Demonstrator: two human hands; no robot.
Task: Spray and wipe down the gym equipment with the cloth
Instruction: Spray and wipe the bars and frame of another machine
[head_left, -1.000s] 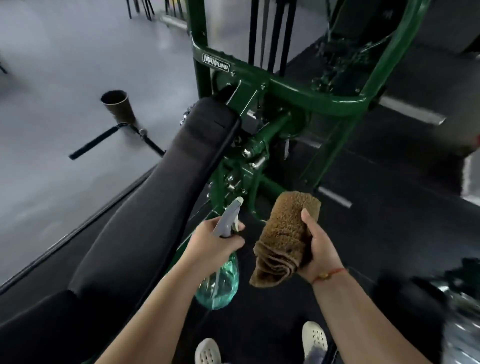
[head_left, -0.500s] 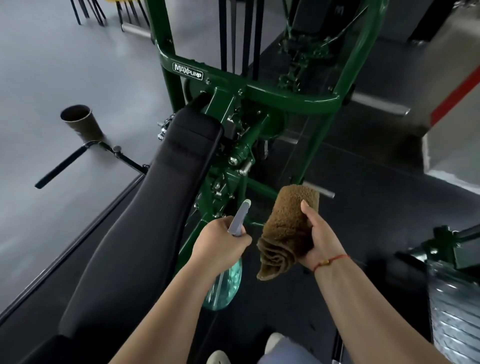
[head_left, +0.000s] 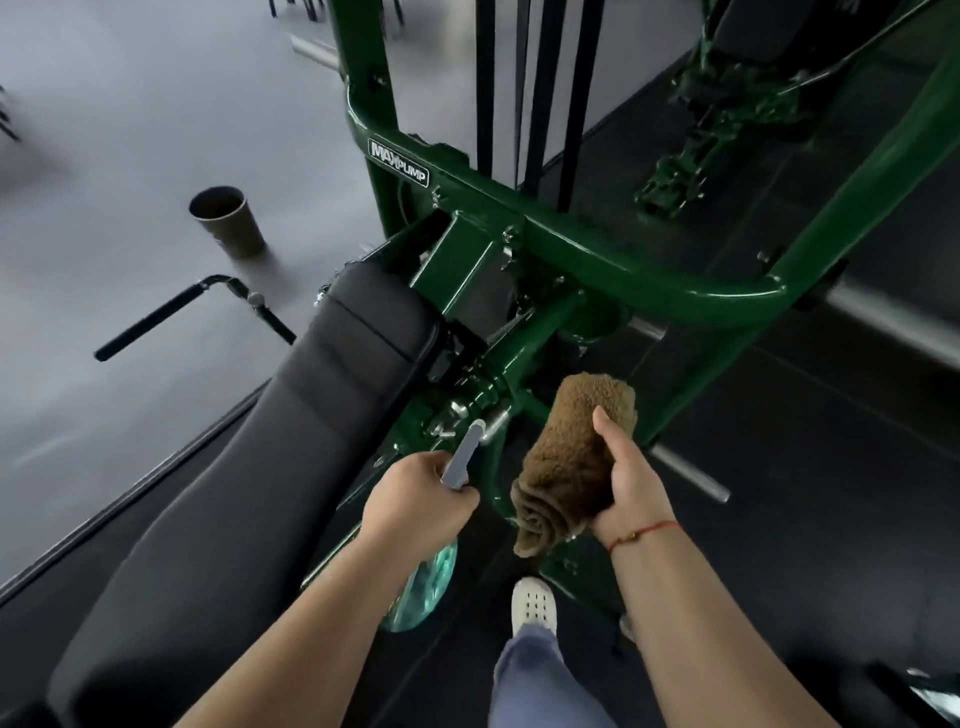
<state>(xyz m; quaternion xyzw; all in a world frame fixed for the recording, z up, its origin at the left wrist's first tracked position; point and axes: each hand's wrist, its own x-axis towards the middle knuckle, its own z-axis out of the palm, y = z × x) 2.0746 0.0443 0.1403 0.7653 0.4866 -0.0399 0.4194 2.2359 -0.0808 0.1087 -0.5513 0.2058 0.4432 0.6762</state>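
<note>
the brown cloth is rolled up and held in the air, just in front of the low green bars of the gym machine. its top end sticks up past the thumb and its rolled end hangs down below the palm. the right hand is wrapped round the cloth, thumb on top. a thin red string goes round that wrist.

just beside it, the left hand has its fingers curled tight round the neck of the spray bottle. the grey nozzle sticks up out of the fist and points at the silver bolts low on the machine. the blue-green belly of the bottle hangs under the hand. there is a small gap between the two hands.

the long black pad runs along the left of the left arm, and its far edge stops at the green bars. a silver peg pokes out to the right of the cloth, over the dark mat, which runs on to the picture's right edge. a white shoe stands on the mat under the hands.

further left, past the mat's edge, is grey floor with a brown cup and a black handle, well apart from the hands.
</note>
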